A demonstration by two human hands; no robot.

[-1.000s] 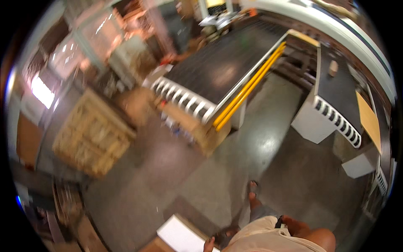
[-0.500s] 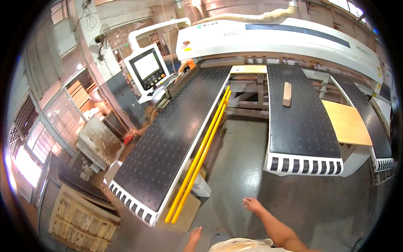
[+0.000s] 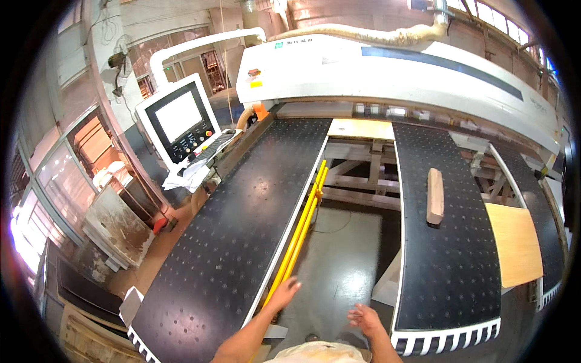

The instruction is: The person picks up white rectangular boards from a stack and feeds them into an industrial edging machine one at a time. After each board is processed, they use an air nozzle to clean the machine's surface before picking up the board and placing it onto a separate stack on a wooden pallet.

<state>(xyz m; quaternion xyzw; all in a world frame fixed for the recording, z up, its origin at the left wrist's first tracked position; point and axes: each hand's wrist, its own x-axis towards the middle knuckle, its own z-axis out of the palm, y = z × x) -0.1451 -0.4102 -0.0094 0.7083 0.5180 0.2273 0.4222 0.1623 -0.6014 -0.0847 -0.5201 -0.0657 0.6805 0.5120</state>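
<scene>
Both hands now in view — left hand (image 3: 284, 292) nr yellow rail (image 3: 299, 233), right hand (image 3: 364, 319), fingers released.

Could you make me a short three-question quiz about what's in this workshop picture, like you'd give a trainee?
1. True or false: the wooden block lies on a black perforated table.
2. Is the left hand holding anything?
A) a tool B) nothing C) a board
3. What colour is the rail beside the long table?

Key:
1. True
2. B; the right hand is empty too
3. Yellow
</scene>
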